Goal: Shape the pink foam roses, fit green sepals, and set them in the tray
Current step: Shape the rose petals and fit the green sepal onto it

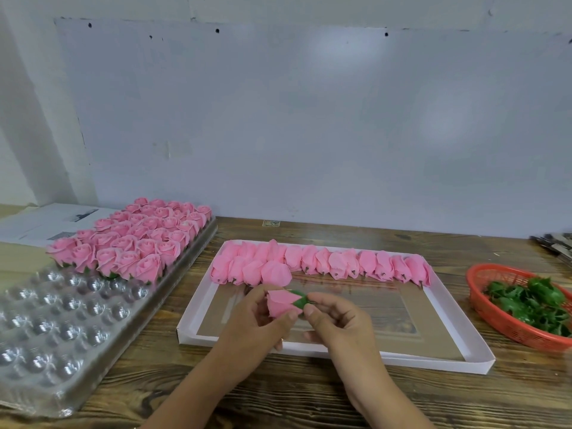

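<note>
My left hand [263, 320] grips a pink foam rose [280, 303] lying on its side above the white tray [383, 356]. A green sepal [301, 301] sits at the rose's base, pinched by my right hand [335, 317]. Along the tray's far side lie finished pink roses [318, 263] in a long row, with a short second row at the left.
A clear plastic blister tray [62, 329] at the left holds several open pink roses [133, 239] in its far half. A red basket [492, 305] of loose green sepals [532, 301] stands at the right. Newspaper [40, 222] lies at the back left on the wooden table [278, 394].
</note>
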`<move>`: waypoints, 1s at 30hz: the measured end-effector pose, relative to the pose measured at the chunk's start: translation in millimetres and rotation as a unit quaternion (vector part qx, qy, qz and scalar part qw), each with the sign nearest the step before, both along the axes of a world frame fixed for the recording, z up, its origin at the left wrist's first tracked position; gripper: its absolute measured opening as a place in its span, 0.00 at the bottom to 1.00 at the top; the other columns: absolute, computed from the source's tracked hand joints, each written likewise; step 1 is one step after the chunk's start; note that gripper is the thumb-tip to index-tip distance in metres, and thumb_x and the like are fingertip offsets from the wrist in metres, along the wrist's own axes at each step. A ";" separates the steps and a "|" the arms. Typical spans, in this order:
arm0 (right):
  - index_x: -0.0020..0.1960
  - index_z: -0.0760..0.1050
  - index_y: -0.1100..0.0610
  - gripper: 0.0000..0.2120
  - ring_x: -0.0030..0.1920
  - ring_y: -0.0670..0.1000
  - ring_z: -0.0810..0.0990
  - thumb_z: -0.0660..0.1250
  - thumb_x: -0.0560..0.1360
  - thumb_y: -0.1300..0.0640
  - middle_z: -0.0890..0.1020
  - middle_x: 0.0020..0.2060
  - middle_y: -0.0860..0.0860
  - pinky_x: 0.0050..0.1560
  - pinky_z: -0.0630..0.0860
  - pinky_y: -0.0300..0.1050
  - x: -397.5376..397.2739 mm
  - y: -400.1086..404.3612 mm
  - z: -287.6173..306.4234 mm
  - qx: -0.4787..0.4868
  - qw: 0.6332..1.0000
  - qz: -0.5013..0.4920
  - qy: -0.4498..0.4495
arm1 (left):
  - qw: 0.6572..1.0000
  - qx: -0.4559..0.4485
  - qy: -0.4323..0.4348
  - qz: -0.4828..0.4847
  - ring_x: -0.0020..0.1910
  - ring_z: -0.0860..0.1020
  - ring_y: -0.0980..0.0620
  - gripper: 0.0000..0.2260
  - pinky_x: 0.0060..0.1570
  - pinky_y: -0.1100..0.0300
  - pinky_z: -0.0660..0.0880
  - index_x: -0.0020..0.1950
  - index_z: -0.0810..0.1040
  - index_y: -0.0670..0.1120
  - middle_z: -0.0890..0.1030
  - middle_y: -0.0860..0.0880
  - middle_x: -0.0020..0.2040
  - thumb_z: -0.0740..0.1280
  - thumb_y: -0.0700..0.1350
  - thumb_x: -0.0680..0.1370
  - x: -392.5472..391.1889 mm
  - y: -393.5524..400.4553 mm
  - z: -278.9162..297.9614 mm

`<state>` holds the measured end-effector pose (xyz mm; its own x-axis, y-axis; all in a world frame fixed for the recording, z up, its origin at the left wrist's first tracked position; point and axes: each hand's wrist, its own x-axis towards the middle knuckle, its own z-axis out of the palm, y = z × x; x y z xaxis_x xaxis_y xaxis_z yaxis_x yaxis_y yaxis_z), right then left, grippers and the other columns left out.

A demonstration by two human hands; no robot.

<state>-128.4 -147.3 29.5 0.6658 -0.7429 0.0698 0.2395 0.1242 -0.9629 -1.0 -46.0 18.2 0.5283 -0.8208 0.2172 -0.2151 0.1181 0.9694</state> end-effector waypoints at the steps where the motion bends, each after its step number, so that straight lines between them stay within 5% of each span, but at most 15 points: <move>1: 0.50 0.83 0.59 0.07 0.41 0.47 0.85 0.70 0.75 0.67 0.87 0.42 0.54 0.36 0.80 0.38 -0.1 -0.1 0.4 0.001 1.000 0.000 0.001 | 1.000 -0.005 0.008 0.002 0.34 0.79 0.55 0.08 0.35 0.62 0.77 0.52 0.81 0.55 0.82 0.50 0.37 0.74 0.54 0.75 0.1 -0.4 0.1; 5: 0.50 0.83 0.58 0.07 0.42 0.47 0.85 0.71 0.74 0.66 0.87 0.43 0.54 0.37 0.80 0.38 -0.8 -1.3 0.5 0.005 1.000 0.004 0.006 | 0.999 -0.015 0.045 0.001 0.33 0.78 0.53 0.14 0.33 0.62 0.77 0.54 0.80 0.44 0.81 0.49 0.35 0.68 0.53 0.76 -1.6 0.1 3.5; 13: 0.44 0.87 0.50 0.11 0.45 0.48 0.86 0.74 0.71 0.66 0.87 0.43 0.54 0.46 0.80 0.37 -1.9 -2.4 -0.4 -0.017 1.000 0.019 0.000 | 0.998 -0.036 0.054 -0.020 0.31 0.77 0.51 0.12 0.32 0.60 0.77 0.51 0.82 0.40 0.80 0.46 0.33 0.67 0.47 0.76 -1.2 3.9 5.6; 19: 0.43 0.87 0.45 0.17 0.44 0.47 0.86 0.73 0.71 0.68 0.87 0.42 0.52 0.45 0.78 0.34 -2.0 -1.2 -0.3 -0.058 0.998 0.032 -0.003 | 0.998 -0.042 0.041 -0.023 0.31 0.77 0.50 0.09 0.32 0.59 0.77 0.50 0.84 0.42 0.81 0.44 0.33 0.68 0.45 0.76 0.9 5.2 4.1; 26: 0.44 0.84 0.52 0.13 0.42 0.46 0.85 0.73 0.71 0.70 0.87 0.41 0.51 0.43 0.78 0.35 -0.1 -7.1 -6.8 -0.108 0.994 0.017 0.032 | 0.998 -0.029 0.036 -0.031 0.31 0.77 0.50 0.06 0.32 0.60 0.76 0.49 0.85 0.48 0.81 0.45 0.33 0.70 0.48 0.77 4.4 5.8 3.3; 30: 0.54 0.80 0.42 0.17 0.45 0.40 0.83 0.77 0.69 0.57 0.85 0.46 0.40 0.47 0.78 0.33 -1.7 -10.8 -6.2 -0.247 0.960 0.033 0.125 | 1.000 -0.008 -0.012 -0.014 0.30 0.77 0.53 0.06 0.33 0.62 0.75 0.47 0.84 0.54 0.81 0.48 0.31 0.73 0.55 0.76 3.2 3.0 1.9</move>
